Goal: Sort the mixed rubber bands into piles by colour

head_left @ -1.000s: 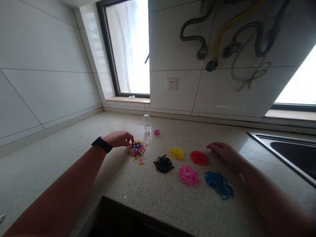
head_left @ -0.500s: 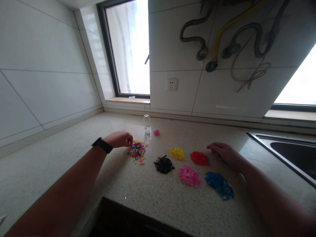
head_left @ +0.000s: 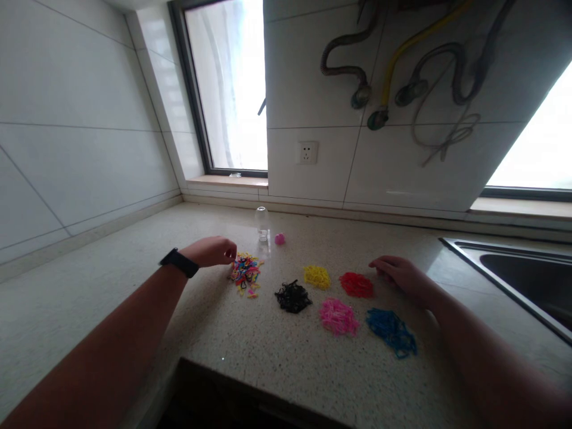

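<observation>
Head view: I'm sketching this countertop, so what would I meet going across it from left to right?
Black wristband → mixed-colour pile → black pile → pink pile → blue pile → sink. Things overlapping these sideways are left out.

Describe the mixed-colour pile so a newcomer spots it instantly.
On the speckled counter, find the left hand, with a black band at its wrist. Beside that hand lies the mixed-colour pile, left of the black pile. Of all the piles here, it alone mixes many colours.
</observation>
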The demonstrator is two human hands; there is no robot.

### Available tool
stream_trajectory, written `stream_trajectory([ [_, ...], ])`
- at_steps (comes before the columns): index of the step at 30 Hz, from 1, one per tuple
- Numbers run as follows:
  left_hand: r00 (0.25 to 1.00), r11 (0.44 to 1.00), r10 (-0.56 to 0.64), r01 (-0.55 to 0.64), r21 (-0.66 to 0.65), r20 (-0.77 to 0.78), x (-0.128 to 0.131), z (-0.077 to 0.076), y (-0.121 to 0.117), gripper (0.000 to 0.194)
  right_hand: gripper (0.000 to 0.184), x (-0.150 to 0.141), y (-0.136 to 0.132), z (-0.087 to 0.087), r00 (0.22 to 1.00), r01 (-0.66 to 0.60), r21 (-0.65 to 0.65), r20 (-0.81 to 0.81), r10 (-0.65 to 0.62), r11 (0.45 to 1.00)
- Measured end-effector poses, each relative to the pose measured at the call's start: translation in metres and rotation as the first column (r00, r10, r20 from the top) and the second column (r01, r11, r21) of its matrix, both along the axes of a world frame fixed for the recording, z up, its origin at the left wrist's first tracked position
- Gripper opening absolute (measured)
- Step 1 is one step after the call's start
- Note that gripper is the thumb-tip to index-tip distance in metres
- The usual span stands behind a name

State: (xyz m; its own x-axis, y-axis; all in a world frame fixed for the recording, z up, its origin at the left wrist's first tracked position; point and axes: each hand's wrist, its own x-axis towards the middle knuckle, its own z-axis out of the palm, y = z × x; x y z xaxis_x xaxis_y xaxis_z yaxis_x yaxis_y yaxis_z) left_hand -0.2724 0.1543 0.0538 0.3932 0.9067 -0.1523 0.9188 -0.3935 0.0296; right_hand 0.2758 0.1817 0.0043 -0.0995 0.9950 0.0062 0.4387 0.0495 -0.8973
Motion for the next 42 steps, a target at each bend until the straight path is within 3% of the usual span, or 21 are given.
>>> stream_trajectory([
  [12, 0.997, 0.999, -0.014, 0.011, 0.035, 0.073, 0.001, 0.014, -0.003, 0.030, 0.035, 0.000, 0.001, -0.001, 1.000, 0.007, -0.001, 0.020, -0.007, 1.000],
  [18, 0.982, 0.989, -0.066, 0.041, 0.142, 0.174, 0.016, 0.037, -0.015, 0.019, 0.036, 0.000, 0.001, -0.001, 1.000, 0.002, -0.003, 0.016, -0.002, 1.000],
  [24, 0.934, 0.977, -0.157, 0.098, 0.191, 0.322, 0.051, 0.061, -0.033, 0.017, 0.036, -0.003, -0.002, 0.002, 1.000, 0.007, 0.008, 0.022, -0.007, 1.000],
  [28, 0.861, 0.979, -0.199, 0.160, 0.124, 0.469, 0.087, 0.065, -0.046, 0.023, 0.035, -0.006, -0.005, 0.006, 0.999, 0.004, 0.010, 0.051, -0.004, 1.000],
  [32, 0.751, 0.967, -0.188, 0.255, -0.016, 0.633, 0.123, 0.061, -0.060, 0.030, 0.033, -0.008, -0.007, 0.009, 0.999, 0.001, 0.012, 0.048, -0.002, 1.000],
  [37, 0.593, 0.932, -0.087, 0.332, -0.145, 0.800, 0.158, 0.052, -0.078, 0.032, 0.031, -0.009, -0.008, 0.009, 0.999, 0.000, 0.003, 0.036, 0.000, 1.000],
  [42, 0.417, 0.913, 0.083, 0.333, -0.237, 0.905, 0.186, 0.044, -0.096, 0.034, 0.031, -0.008, -0.007, 0.007, 0.999, 0.006, 0.002, 0.042, -0.006, 1.000],
])
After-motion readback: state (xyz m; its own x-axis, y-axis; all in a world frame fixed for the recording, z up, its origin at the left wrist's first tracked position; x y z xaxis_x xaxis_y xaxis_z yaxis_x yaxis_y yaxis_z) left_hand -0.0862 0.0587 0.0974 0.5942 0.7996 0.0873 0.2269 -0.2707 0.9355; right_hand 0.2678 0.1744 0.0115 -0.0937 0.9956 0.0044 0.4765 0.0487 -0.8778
